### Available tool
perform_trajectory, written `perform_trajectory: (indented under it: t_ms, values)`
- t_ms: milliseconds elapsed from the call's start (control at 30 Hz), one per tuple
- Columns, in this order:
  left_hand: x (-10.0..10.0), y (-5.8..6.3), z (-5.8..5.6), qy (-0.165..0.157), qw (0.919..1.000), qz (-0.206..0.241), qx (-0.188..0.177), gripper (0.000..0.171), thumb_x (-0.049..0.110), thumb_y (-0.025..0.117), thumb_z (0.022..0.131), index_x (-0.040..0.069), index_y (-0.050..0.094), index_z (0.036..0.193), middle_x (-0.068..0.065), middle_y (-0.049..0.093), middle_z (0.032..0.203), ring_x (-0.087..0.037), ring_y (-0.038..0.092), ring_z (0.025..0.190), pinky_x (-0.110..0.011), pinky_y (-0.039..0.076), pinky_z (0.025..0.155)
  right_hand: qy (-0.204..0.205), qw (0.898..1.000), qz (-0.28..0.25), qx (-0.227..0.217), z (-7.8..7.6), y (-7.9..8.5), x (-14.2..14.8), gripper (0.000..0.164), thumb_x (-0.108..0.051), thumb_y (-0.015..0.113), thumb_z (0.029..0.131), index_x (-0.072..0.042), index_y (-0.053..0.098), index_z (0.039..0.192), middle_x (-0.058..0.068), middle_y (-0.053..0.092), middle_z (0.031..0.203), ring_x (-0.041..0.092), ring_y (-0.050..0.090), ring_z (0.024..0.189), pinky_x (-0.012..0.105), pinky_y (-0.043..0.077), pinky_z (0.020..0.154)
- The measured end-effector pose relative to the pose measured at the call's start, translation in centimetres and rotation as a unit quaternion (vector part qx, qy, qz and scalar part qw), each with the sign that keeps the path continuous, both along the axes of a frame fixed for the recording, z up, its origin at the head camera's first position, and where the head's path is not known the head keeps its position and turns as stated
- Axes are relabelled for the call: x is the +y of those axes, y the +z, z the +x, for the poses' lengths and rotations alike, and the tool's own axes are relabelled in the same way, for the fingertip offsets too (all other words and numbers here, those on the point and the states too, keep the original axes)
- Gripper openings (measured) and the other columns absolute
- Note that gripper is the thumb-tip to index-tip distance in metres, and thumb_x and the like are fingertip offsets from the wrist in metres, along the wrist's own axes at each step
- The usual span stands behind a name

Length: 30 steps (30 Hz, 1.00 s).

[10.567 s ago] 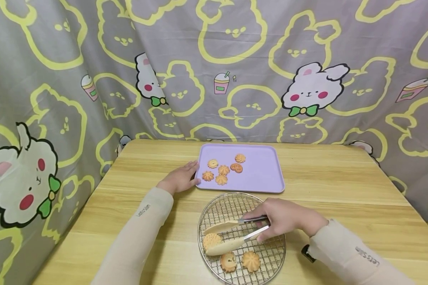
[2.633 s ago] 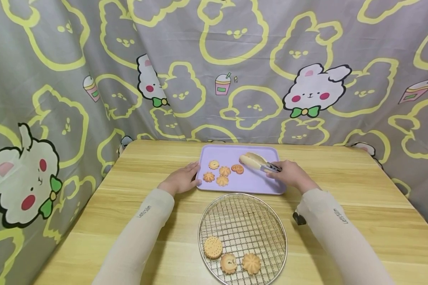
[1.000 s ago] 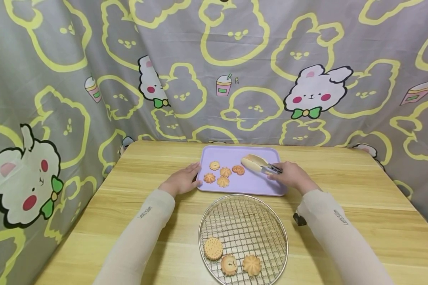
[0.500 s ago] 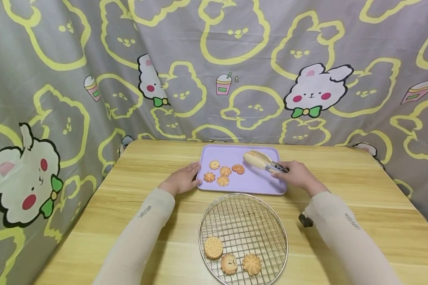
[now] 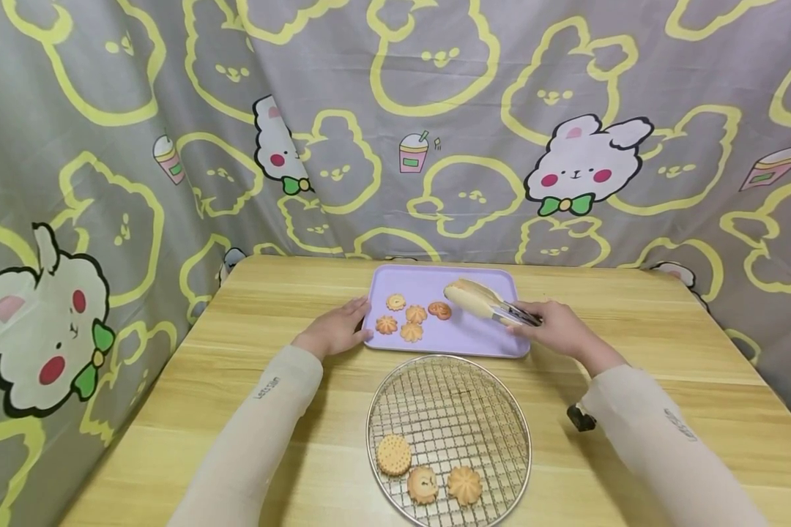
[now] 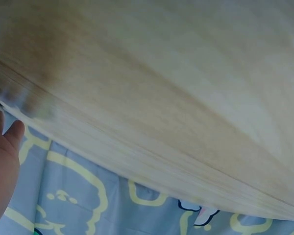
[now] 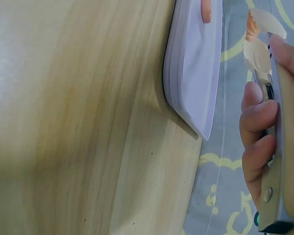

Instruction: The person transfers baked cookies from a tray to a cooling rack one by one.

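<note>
My right hand [image 5: 556,327] grips metal tongs [image 5: 510,313] with cream-coloured tips above the right part of a lilac tray [image 5: 477,338]. In the right wrist view, an orange-brown ridged cookie [image 7: 252,28] sits between the tong tips; the head view mostly hides it. At the tray's left edge rests my left hand [image 5: 335,331], its fingers straight. Several cookies lie on the tray: a ring-shaped one [image 5: 395,301], flower-shaped ones such as a fluted cookie [image 5: 411,331], and a pretzel-shaped cookie [image 5: 439,310] closest to the tongs.
In front of the tray is a round wire rack [image 5: 458,410] holding a dotted round cookie [image 5: 394,454], a scalloped cookie [image 5: 422,485] and a flower-shaped cookie [image 5: 464,485]. Behind the wooden table [image 5: 619,322] hangs a patterned grey curtain [image 5: 461,132].
The tongs moved from the dotted cookie on the rack to the tray's swirled cookie, which they now hold. Lately my right hand shifted slightly right. My left hand stayed put.
</note>
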<state>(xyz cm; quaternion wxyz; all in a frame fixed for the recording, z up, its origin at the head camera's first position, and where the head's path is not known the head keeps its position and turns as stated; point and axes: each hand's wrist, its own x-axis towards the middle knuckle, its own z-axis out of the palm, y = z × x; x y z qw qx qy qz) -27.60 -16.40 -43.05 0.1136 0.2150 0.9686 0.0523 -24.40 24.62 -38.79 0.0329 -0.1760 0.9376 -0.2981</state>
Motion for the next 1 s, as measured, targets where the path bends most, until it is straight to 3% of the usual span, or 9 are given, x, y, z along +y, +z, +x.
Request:
perform_trajectory:
  t_ms: [300, 533, 667, 833, 1000]
  values:
    - [0.1, 0.1, 0.0, 0.003, 1.0000, -0.002, -0.003, 0.072, 0.049, 0.040, 0.099, 0.009, 0.016, 0.153, -0.004, 0.008, 0.159, -0.022, 0.010, 0.144, -0.036, 0.016, 0.115, 0.024, 0.999, -0.023, -0.017, 1.4, -0.3, 0.3, 0.063, -0.038, 0.072, 0.084, 0.000, 0.056, 0.132, 0.005, 0.058, 0.074, 0.014, 0.038, 0.053, 0.028, 0.038, 0.048]
    - [0.1, 0.0, 0.0, 0.005, 1.0000, -0.004, 0.001, 0.071, 0.049, 0.040, 0.099, 0.009, 0.015, 0.153, -0.004, 0.009, 0.159, -0.022, 0.010, 0.144, -0.036, 0.015, 0.116, 0.051, 0.998, -0.026, -0.008, 2.5, -0.2, 0.7, 0.061, -0.038, 0.073, 0.084, 0.000, 0.058, 0.130, 0.006, 0.063, 0.084, 0.014, 0.047, 0.060, 0.028, 0.042, 0.054]
    - [0.0, 0.0, 0.0, 0.004, 1.0000, -0.005, 0.002, 0.072, 0.049, 0.040, 0.099, 0.009, 0.016, 0.153, -0.004, 0.008, 0.159, -0.022, 0.010, 0.144, -0.036, 0.015, 0.116, 0.076, 0.997, -0.034, -0.002, 3.0, -0.4, 1.0, 0.059, -0.036, 0.073, 0.084, -0.001, 0.059, 0.129, 0.007, 0.066, 0.093, 0.013, 0.049, 0.063, 0.027, 0.043, 0.057]
    - [0.0, 0.0, 0.0, 0.003, 1.0000, -0.007, 0.002, 0.072, 0.050, 0.040, 0.099, 0.009, 0.015, 0.153, -0.003, 0.008, 0.159, -0.021, 0.010, 0.144, -0.036, 0.015, 0.116, 0.118, 0.992, -0.045, 0.001, 3.6, -0.8, 1.6, 0.055, -0.031, 0.074, 0.084, 0.001, 0.061, 0.127, 0.007, 0.068, 0.099, 0.007, 0.041, 0.057, 0.024, 0.040, 0.051]
    - [0.0, 0.0, 0.0, -0.007, 0.9999, -0.001, 0.007, 0.072, 0.048, 0.042, 0.099, 0.007, 0.016, 0.153, -0.007, 0.010, 0.159, -0.024, 0.012, 0.143, -0.038, 0.018, 0.115, 0.147, 0.988, -0.056, -0.014, 4.3, -1.0, 2.0, 0.055, -0.029, 0.075, 0.083, 0.002, 0.060, 0.126, 0.001, 0.067, 0.091, 0.003, 0.038, 0.052, 0.022, 0.038, 0.045]
